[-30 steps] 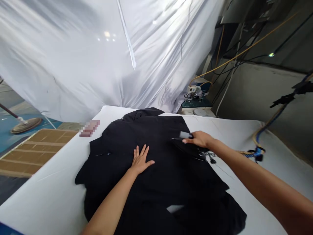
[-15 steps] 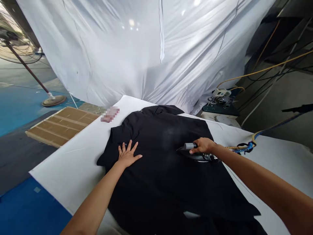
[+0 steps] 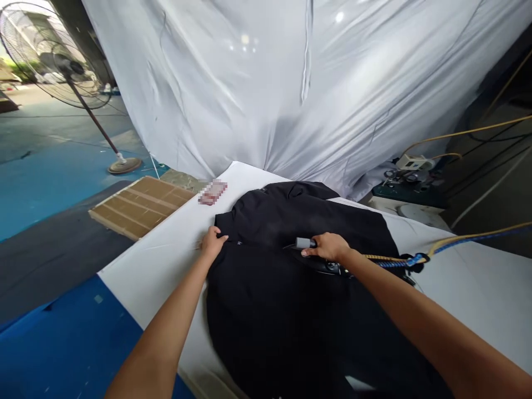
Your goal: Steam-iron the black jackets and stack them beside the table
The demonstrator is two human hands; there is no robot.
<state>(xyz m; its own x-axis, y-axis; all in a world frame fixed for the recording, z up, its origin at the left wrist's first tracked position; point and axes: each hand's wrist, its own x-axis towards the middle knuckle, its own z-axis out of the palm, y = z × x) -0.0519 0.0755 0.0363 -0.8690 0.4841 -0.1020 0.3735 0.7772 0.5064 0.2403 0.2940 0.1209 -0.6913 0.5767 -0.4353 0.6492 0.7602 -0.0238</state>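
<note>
A black garment [image 3: 270, 310], perhaps a shirt or jacket, lies spread over the white table [image 3: 158, 277]. At its left edge, near the collar-like part, my left hand [image 3: 213, 244] pinches the cloth between thumb and fingers. My right hand [image 3: 331, 246] is wrapped round the handle of a steam iron [image 3: 328, 268], which rests on the middle of the garment, its tip toward the left. A yellow and blue hose [image 3: 394, 261] runs from behind the iron off to the right. The iron's sole is hidden against the dark cloth.
White sheeting [image 3: 233, 94] hangs behind the table. A blurred-out reddish object [image 3: 213, 193] lies on its far left corner. Beyond the left edge are a flattened cardboard box [image 3: 143, 206] and a standing fan [image 3: 70, 66]. A machine [image 3: 409, 172] with cords stands at the back right.
My left hand, flat on the garment before, now grips its left edge. The iron has moved left across the cloth in my right hand. The view has turned left.
</note>
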